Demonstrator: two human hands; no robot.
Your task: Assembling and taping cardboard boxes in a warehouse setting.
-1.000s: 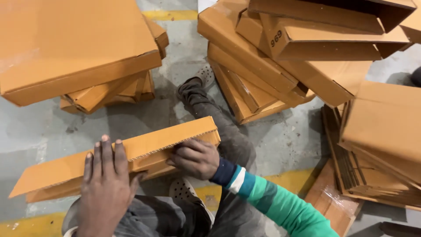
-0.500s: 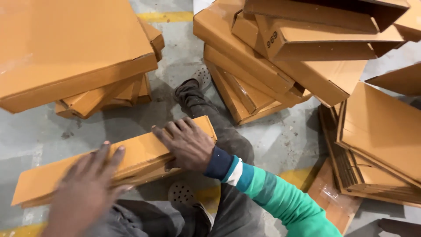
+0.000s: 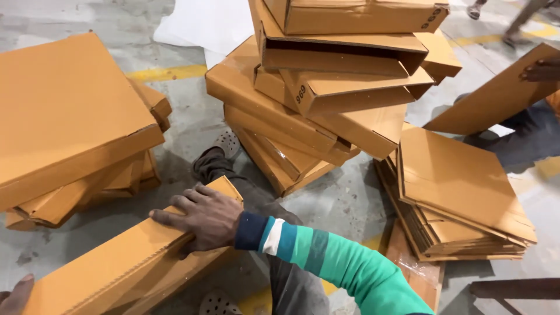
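Note:
A long, flat-folded orange cardboard box (image 3: 111,265) lies slanted across my lap. My right hand (image 3: 204,217), on a green-and-blue striped sleeve, rests on the box's upper end with fingers spread over the top face and the thumb wrapped around the near edge. Only the tip of my left hand (image 3: 14,295) shows at the bottom left corner, touching the box's lower end; its grip is out of frame. My leg and grey sandal (image 3: 225,143) stretch out beyond the box.
Orange boxes stand in untidy stacks on the left (image 3: 70,116) and in the middle (image 3: 326,87), with a pile of flat sheets (image 3: 461,192) on the right. Another person's hand (image 3: 539,70) holds a cardboard sheet at top right. The floor is grey concrete with a yellow line (image 3: 169,73).
My right hand slid from the box's front edge up onto its top face. My left hand moved off the top towards the box's lower left end. The view tilted upward.

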